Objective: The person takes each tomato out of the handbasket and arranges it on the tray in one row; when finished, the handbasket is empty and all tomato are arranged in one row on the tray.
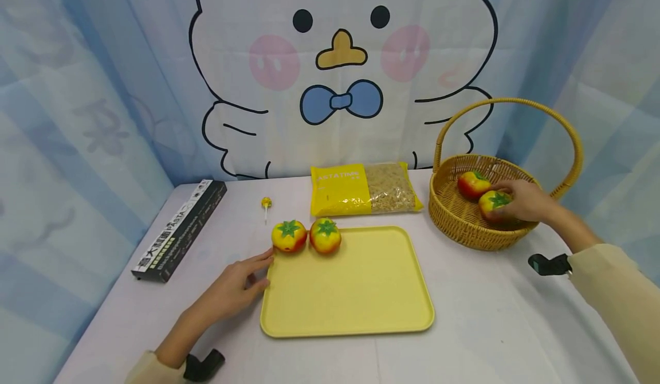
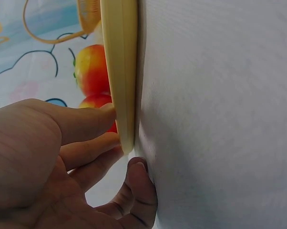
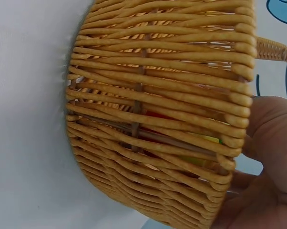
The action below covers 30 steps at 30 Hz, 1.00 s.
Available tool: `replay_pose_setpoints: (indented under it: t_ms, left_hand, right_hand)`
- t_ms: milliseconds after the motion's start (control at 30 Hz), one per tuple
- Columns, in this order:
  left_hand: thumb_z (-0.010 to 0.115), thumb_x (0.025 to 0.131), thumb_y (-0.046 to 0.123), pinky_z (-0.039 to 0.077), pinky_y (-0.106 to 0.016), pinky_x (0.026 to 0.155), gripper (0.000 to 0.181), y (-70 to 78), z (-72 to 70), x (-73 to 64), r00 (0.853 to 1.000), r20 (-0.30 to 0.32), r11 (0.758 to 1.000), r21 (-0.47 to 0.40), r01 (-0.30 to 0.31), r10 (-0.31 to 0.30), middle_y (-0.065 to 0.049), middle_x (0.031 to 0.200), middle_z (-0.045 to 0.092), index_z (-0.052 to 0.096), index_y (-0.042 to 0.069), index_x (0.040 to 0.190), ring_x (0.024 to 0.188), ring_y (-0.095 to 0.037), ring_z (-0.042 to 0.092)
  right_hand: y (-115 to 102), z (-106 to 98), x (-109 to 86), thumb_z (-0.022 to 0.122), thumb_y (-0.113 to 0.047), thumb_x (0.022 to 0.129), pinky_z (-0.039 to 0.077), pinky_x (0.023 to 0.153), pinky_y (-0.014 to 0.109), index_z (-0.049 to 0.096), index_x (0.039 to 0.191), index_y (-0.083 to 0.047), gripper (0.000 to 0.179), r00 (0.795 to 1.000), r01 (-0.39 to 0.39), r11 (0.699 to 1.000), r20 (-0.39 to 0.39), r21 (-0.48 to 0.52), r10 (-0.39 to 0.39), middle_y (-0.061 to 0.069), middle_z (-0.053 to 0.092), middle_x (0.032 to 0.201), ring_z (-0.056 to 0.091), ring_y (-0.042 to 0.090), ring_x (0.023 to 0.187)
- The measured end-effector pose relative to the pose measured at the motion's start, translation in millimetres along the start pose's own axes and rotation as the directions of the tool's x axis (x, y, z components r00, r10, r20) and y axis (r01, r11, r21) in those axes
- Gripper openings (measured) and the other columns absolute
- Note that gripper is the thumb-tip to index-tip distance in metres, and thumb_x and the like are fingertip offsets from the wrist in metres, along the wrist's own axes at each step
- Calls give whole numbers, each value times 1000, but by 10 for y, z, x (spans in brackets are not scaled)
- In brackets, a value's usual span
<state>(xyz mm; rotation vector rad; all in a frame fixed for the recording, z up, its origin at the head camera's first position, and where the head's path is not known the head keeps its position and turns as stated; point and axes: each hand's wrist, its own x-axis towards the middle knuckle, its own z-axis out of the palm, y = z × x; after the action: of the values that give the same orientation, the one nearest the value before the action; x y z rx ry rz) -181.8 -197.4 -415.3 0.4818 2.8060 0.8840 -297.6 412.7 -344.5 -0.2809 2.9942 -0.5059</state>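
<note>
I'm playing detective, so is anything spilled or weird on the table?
Nothing looks spilled or broken. Only the lollipop seems a bit odd: it lies loose between the black box and yellow packet, outside the tray and basket.

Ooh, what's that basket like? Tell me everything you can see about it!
The basket is honey-brown and woven, like wicker, with gappy, rounded sides and one tall, arched handle. It stands upright on the white table, right of the yellow tray. Two red-and-yellow fruits lie inside. The right hand reaches in, touching one; I can't tell if it touches the basket too.
</note>
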Motion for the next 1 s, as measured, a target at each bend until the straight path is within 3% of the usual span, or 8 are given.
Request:
replay_pose_setpoints:
  t_ms: [300,633,1000]
  left_hand:
    - [71,100,9,52,-24,78,54,33,-12,-15,1000,-1,1000,13,7,-7,-10,168,45,56,3,152,94,-12,59]
    - [71,101,11,53,-25,79,54,26,3,-14,1000,5,1000,6,14,-14,-9,168,45,56,4,152,95,-12,59]
    - [71,101,11,52,-24,77,54,6,3,-7,1000,6,1000,7,3,-3,-10,168,45,56,4,152,92,-12,58]
  right_hand:
    - [-142,-105,-64,83,-38,91,49,96,69,48,151,6,82,999,-5,1000,-31,-12,5,43,49,144,50,56,122]
    - [-486,-149,-99,80,-50,93,52,94,66,46,157,-1,88,998,-5,1000,-55,18,6,37,43,154,54,53,122]
    - [-816,-52,-85,83,-45,91,53,103,64,49,153,-1,83,992,58,988,-120,143,-41,31,53,151,57,52,130]
